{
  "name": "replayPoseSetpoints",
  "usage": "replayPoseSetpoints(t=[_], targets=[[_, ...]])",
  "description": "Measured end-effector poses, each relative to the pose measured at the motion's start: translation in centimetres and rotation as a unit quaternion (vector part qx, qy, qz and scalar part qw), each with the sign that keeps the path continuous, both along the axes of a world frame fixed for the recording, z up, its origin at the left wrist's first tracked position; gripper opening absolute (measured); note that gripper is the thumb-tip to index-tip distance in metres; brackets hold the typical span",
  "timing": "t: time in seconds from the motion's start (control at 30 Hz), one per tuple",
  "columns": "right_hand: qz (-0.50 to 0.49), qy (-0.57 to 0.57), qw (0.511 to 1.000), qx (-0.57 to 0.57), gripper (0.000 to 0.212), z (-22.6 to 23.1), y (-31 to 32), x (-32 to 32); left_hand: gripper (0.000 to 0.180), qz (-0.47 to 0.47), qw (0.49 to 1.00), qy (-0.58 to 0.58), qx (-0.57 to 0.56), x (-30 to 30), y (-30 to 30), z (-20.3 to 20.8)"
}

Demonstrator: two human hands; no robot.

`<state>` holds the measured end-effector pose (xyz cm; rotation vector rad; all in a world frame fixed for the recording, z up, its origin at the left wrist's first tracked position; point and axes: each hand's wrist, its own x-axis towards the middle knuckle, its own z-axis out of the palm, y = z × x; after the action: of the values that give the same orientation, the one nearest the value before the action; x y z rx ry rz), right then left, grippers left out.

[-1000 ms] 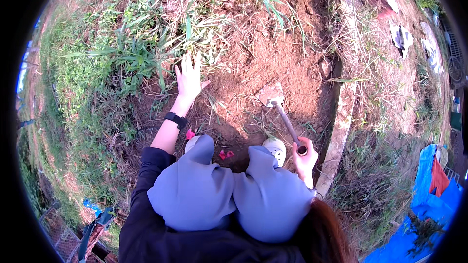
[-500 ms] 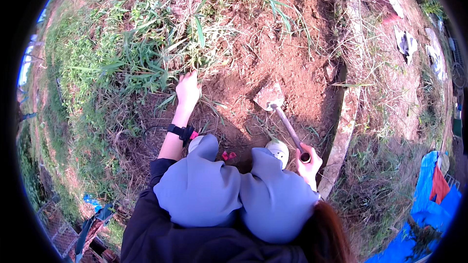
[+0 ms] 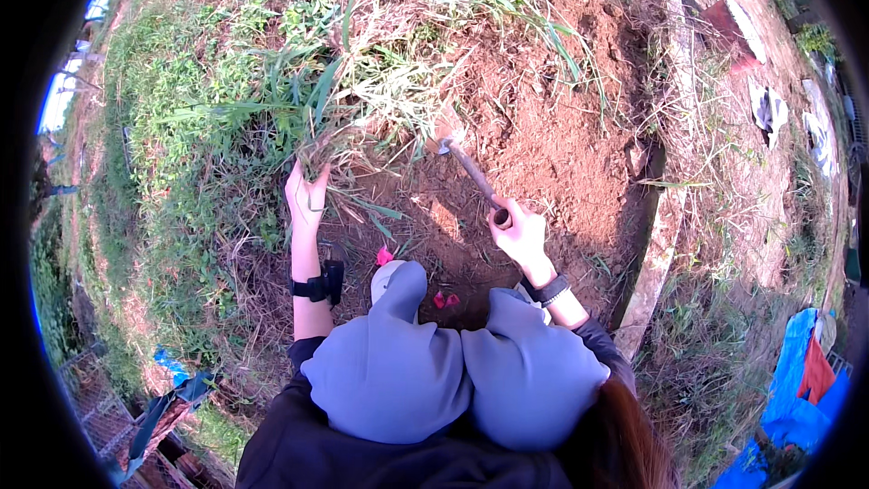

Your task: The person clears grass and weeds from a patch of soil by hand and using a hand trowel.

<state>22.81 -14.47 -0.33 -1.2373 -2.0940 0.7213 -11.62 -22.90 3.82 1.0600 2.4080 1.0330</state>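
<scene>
Outdoors here, sunny patch of reddish bare soil [image 3: 570, 136] with scrubby green weeds [image 3: 190, 163] all down the left. Left hand [image 3: 308, 195] first: thumb and fingers stand apart in a rough V with strands of grass [image 3: 339, 140] between them. The tips run into the clump, so can't tell whether they're actually gripping it. Right hand [image 3: 522, 234] is easier, fingers wrapped around the top end of a short-handled digging tool [image 3: 475, 179]. That one slants up and left, its blade by the clump's right edge; can't tell if they touch. There's a chunky black band [image 3: 319, 286] on the left wrist and a dark bracelet [image 3: 549, 290] on the right. Further back, bent knees in blue-grey trousers [image 3: 367, 371], a pale shoe [image 3: 383, 281] and some pink petals [image 3: 445, 300] between the feet. Over right, a pale edging strip [image 3: 659, 254], then a blue tarp [image 3: 786, 380] way off near the rim.
</scene>
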Motion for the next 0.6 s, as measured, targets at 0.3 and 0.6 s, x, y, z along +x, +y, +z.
replayPoseSetpoints(t=[0.3, 0.6], targets=[[-0.065, 0.073, 0.984, -0.150, 0.015, 3.6, -0.5, 7.7, 0.036, 0.004, 0.999, -0.001, 0.042, -1.0, -6.2, 0.2], [-0.039, -0.067, 0.997, 0.028, 0.016, 0.3, 6.9, -2.2, 0.033, 0.159, 0.985, 0.068, -0.011, -3.0, -10.7, 3.9]])
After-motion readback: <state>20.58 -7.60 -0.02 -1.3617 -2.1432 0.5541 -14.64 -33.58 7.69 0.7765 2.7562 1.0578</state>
